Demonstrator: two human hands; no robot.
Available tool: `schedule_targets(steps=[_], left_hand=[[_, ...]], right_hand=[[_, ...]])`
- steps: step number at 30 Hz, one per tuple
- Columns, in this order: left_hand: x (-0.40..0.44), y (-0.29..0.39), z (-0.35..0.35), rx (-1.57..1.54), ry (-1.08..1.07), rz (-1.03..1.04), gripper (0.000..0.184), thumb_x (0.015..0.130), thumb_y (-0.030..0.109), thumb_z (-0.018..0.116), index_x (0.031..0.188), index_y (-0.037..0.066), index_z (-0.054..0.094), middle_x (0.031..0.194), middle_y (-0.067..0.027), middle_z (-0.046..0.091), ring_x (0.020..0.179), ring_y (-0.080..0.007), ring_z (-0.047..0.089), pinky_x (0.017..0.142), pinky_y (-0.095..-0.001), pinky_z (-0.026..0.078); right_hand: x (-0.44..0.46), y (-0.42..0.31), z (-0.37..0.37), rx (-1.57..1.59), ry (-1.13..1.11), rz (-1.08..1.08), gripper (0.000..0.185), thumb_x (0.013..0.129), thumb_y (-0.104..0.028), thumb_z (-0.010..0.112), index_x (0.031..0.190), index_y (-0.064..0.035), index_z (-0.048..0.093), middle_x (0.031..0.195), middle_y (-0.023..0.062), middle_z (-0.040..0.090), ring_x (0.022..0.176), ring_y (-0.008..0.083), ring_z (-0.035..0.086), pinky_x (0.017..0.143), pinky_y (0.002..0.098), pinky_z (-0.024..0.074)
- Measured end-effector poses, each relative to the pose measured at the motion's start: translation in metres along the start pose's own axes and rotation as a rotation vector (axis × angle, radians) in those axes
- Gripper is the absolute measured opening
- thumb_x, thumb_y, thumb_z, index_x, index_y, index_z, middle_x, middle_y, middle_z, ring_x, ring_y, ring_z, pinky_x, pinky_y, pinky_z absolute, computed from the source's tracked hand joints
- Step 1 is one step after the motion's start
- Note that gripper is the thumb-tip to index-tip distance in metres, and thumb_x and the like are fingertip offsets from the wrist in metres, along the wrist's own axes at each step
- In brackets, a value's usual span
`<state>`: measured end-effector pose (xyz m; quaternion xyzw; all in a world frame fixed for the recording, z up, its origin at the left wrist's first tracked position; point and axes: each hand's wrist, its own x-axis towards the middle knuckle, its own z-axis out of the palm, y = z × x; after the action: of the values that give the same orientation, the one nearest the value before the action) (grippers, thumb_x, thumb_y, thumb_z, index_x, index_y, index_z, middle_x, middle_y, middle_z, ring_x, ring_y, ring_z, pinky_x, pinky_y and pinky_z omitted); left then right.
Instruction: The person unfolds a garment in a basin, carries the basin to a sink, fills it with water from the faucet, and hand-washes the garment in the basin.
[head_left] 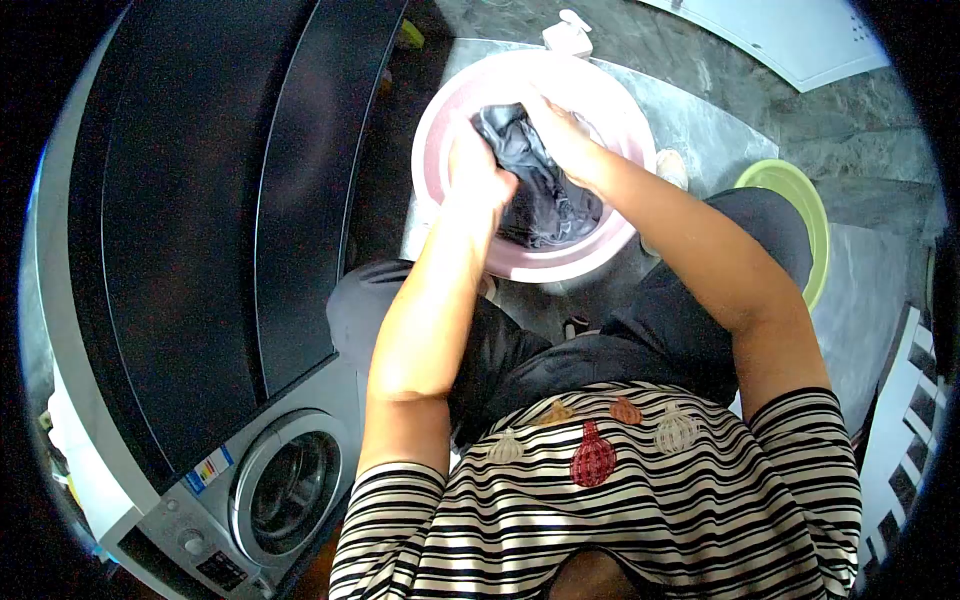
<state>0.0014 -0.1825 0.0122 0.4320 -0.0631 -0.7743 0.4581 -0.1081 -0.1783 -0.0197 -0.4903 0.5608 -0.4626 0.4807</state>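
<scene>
A large pink basin (545, 268) stands on the floor between my knees. Inside it lies a wet-looking dark garment (555, 200), bunched up; its exact kind does not show. My left hand (480, 172) grips the garment's left side, with the thumb pressed on the cloth. On the other side, my right hand (562, 138) holds the garment's upper right edge, fingers pointing towards the far rim. Bright glare washes out several fingertips and the far part of the basin. A raised fold of the cloth is stretched between both hands.
A light green basin (818, 225) sits behind my right knee. At left are a tall black-fronted cabinet (190, 220) and a front-loading washing machine (290, 480). A small white container (568, 38) stands beyond the pink basin. A white slatted rack (895, 440) is at far right.
</scene>
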Motion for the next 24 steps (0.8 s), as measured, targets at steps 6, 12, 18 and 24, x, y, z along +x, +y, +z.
schedule_targets(steps=[6, 12, 18, 24], left_hand=[[0.010, -0.003, -0.011, 0.285, -0.223, 0.244, 0.054, 0.095, 0.048, 0.034, 0.122, 0.003, 0.048, 0.122, -0.0097, 0.053, 0.113, -0.0206, 0.049, 0.098, -0.0351, 0.037], [0.013, -0.009, -0.047, 1.324, -0.013, 0.402, 0.031, 0.083, 0.029, 0.062, 0.087, -0.002, 0.066, 0.074, -0.0116, 0.067, 0.069, -0.0177, 0.063, 0.068, -0.0334, 0.048], [0.010, -0.006, -0.056, 1.091, 0.001, 0.599, 0.037, 0.086, 0.033, 0.057, 0.099, -0.002, 0.064, 0.087, -0.0143, 0.067, 0.084, -0.0199, 0.063, 0.078, -0.0312, 0.046], [-0.020, 0.005, -0.015, 0.076, -0.080, 0.188, 0.040, 0.091, 0.037, 0.044, 0.115, 0.006, 0.050, 0.100, -0.0105, 0.060, 0.090, -0.0234, 0.059, 0.079, -0.0382, 0.049]], right_hand=[[0.000, -0.019, -0.024, -0.289, -0.049, -0.040, 0.042, 0.086, -0.041, 0.054, 0.103, -0.0043, 0.062, 0.092, 0.0206, 0.063, 0.088, 0.0310, 0.062, 0.079, 0.0376, 0.0465], [0.026, -0.020, -0.044, 0.433, 0.134, 0.003, 0.027, 0.091, -0.019, 0.051, 0.112, -0.0038, 0.057, 0.099, 0.0079, 0.061, 0.088, 0.0141, 0.056, 0.079, 0.0276, 0.0442], [0.031, -0.005, -0.053, 0.617, 0.410, 0.058, 0.025, 0.093, -0.009, 0.044, 0.114, -0.0038, 0.055, 0.099, 0.0069, 0.060, 0.085, 0.0136, 0.056, 0.077, 0.0276, 0.0459], [-0.035, -0.005, 0.010, -0.141, 0.067, -0.137, 0.023, 0.081, -0.023, 0.054, 0.089, -0.0028, 0.061, 0.076, 0.0146, 0.057, 0.073, 0.0283, 0.059, 0.068, 0.0355, 0.0471]])
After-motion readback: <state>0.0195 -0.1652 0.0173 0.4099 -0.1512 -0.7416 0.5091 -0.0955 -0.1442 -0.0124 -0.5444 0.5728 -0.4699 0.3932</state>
